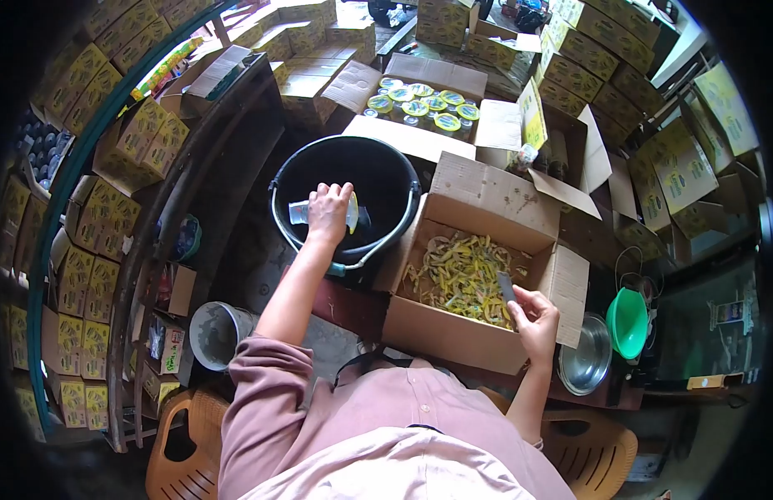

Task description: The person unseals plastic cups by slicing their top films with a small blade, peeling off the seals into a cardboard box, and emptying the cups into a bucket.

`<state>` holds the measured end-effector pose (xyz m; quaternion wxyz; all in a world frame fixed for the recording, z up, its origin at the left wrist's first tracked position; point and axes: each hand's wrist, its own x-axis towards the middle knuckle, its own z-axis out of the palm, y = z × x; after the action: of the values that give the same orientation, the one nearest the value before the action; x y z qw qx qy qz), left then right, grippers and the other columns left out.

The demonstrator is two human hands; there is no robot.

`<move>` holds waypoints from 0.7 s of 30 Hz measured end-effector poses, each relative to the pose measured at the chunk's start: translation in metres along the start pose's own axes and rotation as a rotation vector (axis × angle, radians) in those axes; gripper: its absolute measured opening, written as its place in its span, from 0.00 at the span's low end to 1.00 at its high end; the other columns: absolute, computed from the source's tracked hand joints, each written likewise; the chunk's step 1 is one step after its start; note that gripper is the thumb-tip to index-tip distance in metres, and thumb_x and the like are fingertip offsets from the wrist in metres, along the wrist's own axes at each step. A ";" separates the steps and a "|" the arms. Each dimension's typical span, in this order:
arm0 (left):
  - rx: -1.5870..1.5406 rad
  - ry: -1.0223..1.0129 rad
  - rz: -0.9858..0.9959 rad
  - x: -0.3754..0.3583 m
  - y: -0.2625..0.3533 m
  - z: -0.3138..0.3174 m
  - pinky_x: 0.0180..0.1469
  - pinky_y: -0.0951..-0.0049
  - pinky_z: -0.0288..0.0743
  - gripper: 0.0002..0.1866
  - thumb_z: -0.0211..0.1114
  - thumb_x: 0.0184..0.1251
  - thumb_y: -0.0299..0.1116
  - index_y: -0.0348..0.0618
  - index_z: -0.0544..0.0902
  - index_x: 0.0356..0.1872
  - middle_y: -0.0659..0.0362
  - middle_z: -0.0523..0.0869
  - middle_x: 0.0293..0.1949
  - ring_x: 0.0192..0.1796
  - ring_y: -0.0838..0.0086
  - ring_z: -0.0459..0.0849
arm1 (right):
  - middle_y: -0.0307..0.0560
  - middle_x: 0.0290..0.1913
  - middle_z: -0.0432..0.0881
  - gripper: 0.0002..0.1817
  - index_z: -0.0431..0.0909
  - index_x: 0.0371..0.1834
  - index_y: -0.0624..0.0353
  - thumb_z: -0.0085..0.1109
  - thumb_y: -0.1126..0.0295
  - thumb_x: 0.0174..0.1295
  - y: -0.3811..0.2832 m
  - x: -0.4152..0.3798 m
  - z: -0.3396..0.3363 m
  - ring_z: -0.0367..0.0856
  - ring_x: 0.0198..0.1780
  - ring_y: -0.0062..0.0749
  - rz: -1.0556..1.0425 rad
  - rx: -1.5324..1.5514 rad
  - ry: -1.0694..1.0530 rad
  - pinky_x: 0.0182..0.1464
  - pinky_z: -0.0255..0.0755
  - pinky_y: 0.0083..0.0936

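My left hand [328, 215] is closed on a clear plastic cup [299, 212] with a yellow lid [352, 213], held sideways over the black bucket [291, 155]. Between the thumb and fingers of my right hand [534, 320] is a flat dark grey piece [506, 287], above the right part of an open cardboard box [453, 329]. Inside that box lies a heap of small yellow-green strips [466, 271]. The bottom of the bucket is dark and hard to make out.
Behind the bucket, an open carton [436, 75] holds several yellow-lidded cups [415, 107]. A steel bowl [585, 354] and a green basin [628, 323] stand at the right. A grey-white pail [214, 336] is at the left. Stacked cartons [78, 287] line the shelves.
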<state>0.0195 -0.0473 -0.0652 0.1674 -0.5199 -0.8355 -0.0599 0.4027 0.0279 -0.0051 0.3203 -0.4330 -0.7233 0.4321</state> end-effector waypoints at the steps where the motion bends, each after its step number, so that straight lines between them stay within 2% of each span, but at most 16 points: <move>1: 0.031 -0.001 0.018 -0.001 0.003 -0.003 0.45 0.63 0.68 0.22 0.63 0.43 0.23 0.50 0.73 0.43 0.59 0.78 0.36 0.45 0.62 0.75 | 0.37 0.28 0.79 0.13 0.81 0.42 0.63 0.61 0.82 0.51 0.012 -0.007 -0.005 0.74 0.27 0.14 0.060 0.065 0.021 0.30 0.69 0.12; 6: 0.259 -0.076 0.171 0.002 0.008 0.010 0.43 0.68 0.67 0.11 0.60 0.51 0.30 0.52 0.78 0.38 0.61 0.80 0.34 0.44 0.68 0.76 | 0.38 0.35 0.80 0.15 0.78 0.46 0.65 0.61 0.81 0.53 0.056 -0.030 -0.019 0.76 0.33 0.16 0.191 0.490 0.147 0.40 0.71 0.13; 9: 0.381 -0.159 0.217 0.005 0.011 0.018 0.44 0.69 0.66 0.09 0.58 0.54 0.33 0.52 0.80 0.37 0.62 0.81 0.37 0.46 0.70 0.75 | 0.39 0.36 0.80 0.18 0.76 0.49 0.64 0.59 0.83 0.52 0.066 -0.040 -0.027 0.76 0.36 0.17 0.241 0.691 0.145 0.42 0.71 0.15; 12: 0.457 -0.166 0.258 0.005 0.011 0.024 0.48 0.68 0.65 0.09 0.59 0.54 0.33 0.53 0.80 0.37 0.63 0.81 0.35 0.48 0.70 0.75 | 0.40 0.38 0.79 0.20 0.74 0.51 0.64 0.59 0.83 0.52 0.076 -0.047 -0.033 0.77 0.36 0.18 0.234 0.814 0.165 0.42 0.72 0.16; 17: 0.550 -0.257 0.284 0.007 0.013 0.024 0.52 0.64 0.63 0.09 0.58 0.56 0.34 0.54 0.81 0.38 0.63 0.82 0.36 0.49 0.70 0.75 | 0.41 0.39 0.79 0.22 0.70 0.55 0.65 0.54 0.85 0.53 0.087 -0.055 -0.045 0.78 0.38 0.19 0.321 0.898 0.176 0.43 0.74 0.15; 21: 0.547 -0.268 0.255 0.005 0.013 0.022 0.54 0.64 0.63 0.09 0.58 0.56 0.34 0.54 0.80 0.38 0.63 0.83 0.37 0.49 0.69 0.75 | 0.42 0.39 0.79 0.21 0.71 0.53 0.65 0.55 0.85 0.53 0.084 -0.055 -0.049 0.78 0.37 0.19 0.320 0.883 0.174 0.43 0.74 0.15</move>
<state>0.0241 -0.0308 -0.0851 0.1958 -0.5591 -0.7635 0.2571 0.4968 0.0166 -0.0654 0.4624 -0.3959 -0.3651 0.7044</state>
